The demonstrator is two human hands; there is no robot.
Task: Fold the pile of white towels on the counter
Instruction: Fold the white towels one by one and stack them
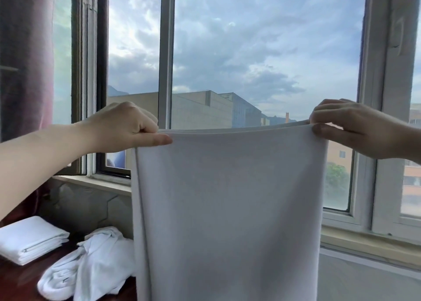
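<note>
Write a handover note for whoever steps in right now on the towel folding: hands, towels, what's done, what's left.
Left hand: pinches the top left corner of the held towel.
Right hand: pinches the top right corner.
The towel hangs in the air in front of the window; its top edge looks doubled.
Done: a folded stack lies on the counter at lower left.
Left: finish folding the held towel, then the crumpled pile beside the stack.
</note>
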